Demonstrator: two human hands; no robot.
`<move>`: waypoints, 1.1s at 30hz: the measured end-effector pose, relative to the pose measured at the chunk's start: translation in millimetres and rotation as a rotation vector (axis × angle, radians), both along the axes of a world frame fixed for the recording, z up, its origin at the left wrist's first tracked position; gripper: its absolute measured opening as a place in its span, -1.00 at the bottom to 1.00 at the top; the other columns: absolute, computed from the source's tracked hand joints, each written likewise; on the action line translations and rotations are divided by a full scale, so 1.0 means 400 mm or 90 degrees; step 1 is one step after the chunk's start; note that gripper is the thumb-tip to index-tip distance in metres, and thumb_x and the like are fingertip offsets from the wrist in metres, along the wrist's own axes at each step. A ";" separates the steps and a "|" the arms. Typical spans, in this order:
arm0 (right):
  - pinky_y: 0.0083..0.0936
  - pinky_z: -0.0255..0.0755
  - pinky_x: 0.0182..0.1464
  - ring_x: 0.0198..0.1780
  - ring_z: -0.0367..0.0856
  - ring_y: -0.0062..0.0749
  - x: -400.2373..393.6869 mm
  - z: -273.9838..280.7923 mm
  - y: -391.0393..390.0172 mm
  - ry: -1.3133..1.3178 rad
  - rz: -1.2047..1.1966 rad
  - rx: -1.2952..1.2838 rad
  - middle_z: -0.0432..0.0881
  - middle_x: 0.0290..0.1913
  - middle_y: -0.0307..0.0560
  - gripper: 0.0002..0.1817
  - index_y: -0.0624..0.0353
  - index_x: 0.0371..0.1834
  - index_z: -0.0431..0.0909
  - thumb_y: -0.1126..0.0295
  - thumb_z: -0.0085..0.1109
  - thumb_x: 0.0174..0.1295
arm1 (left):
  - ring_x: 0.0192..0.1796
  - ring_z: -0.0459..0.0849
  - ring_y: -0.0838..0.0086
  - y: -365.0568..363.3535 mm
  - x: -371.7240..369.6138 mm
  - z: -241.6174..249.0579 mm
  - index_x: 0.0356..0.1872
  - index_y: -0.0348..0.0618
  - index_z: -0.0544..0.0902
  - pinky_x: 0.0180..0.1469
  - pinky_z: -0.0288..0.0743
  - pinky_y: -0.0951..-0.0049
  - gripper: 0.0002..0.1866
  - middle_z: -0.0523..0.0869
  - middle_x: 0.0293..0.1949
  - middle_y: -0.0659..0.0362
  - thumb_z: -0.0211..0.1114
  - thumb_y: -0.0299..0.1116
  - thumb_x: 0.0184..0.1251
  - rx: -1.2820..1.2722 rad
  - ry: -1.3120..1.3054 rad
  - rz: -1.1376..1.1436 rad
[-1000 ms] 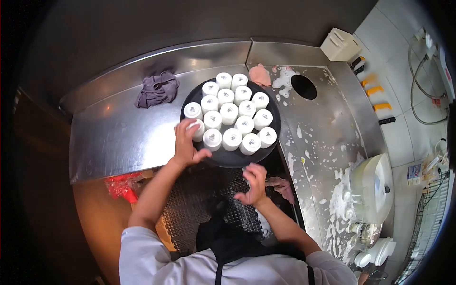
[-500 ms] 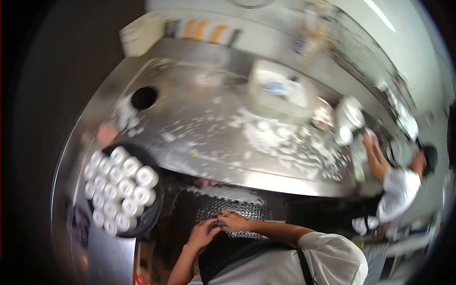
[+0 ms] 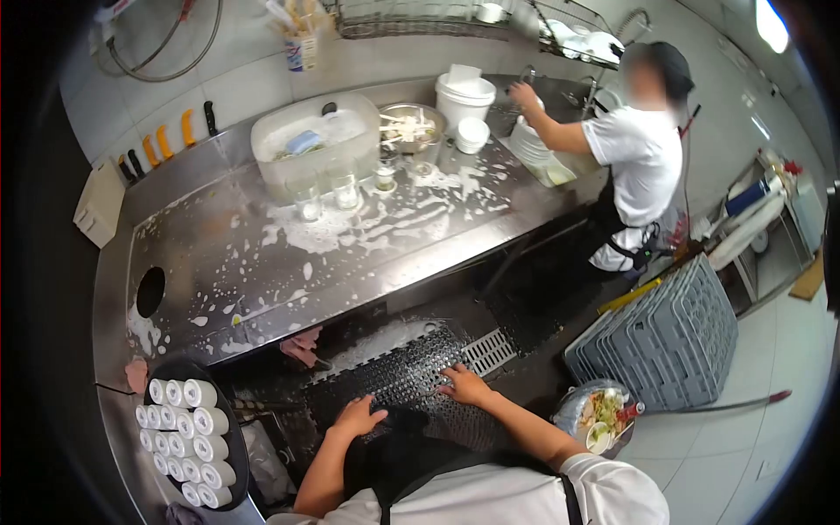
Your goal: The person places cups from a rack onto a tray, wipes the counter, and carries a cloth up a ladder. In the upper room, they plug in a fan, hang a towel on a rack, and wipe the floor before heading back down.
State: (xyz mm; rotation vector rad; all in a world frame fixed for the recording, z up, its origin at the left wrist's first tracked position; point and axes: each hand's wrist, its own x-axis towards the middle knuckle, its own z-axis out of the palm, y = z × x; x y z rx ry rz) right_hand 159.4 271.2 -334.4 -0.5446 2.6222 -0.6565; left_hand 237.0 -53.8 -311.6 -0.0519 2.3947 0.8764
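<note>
My left hand (image 3: 357, 417) hangs in front of my apron with its fingers apart and nothing in it. Further right, my right hand (image 3: 465, 385) is also open and bare, fingers bent a little. Both hands are above the wet black perforated floor mat (image 3: 385, 372) and touch nothing that I can see. Left of my left hand stands a dark round tray (image 3: 241, 437) stacked with several white cylindrical pieces (image 3: 179, 444), perhaps rolls or small cups; their kind I cannot make out.
A foam-spattered steel counter (image 3: 236, 297) carries a soapy plastic tub (image 3: 311, 131), glasses (image 3: 346, 188), a metal bowl (image 3: 411, 127) and a white bucket (image 3: 464, 101). Knives (image 3: 164, 140) hang on the wall. A co-worker (image 3: 637, 149) stands right, near grey crates (image 3: 674, 332) and a waste bin (image 3: 604, 416).
My hands were together at the fingers and are now apart, the right one further right. The view has swung to the right, bringing the crates and the bin into sight.
</note>
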 end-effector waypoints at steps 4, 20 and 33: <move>-0.10 0.49 0.22 0.19 0.55 0.25 0.194 -0.030 0.136 0.008 -0.137 -0.049 0.49 0.21 0.30 -0.39 0.09 0.29 0.51 -0.01 0.33 0.27 | 0.25 0.61 -0.04 0.106 0.042 0.032 0.36 -0.20 0.47 0.31 0.45 0.12 -0.27 0.64 0.18 -0.19 0.35 0.09 0.31 0.035 0.038 -0.045; -0.24 0.55 -0.10 -0.20 0.71 -0.13 1.153 -0.434 0.511 -0.358 -0.680 -0.031 0.70 -0.26 0.06 -0.60 0.23 -0.19 0.66 0.10 0.38 0.15 | 0.26 0.64 0.09 -0.176 0.612 -0.427 0.07 -0.25 0.72 0.23 0.50 0.18 -0.29 0.67 0.20 -0.12 0.11 0.29 0.44 -0.198 -0.305 -0.144; -0.32 0.58 -0.10 -0.17 0.74 -0.22 1.070 -0.437 0.462 -0.293 -0.795 -0.209 0.76 -0.15 0.04 -0.65 0.25 -0.04 0.67 0.20 0.34 0.29 | 0.17 0.71 0.16 0.065 0.374 -0.231 0.17 -0.18 0.67 0.26 0.51 0.26 -0.41 0.76 0.08 -0.04 0.38 0.08 0.30 0.003 -0.047 0.097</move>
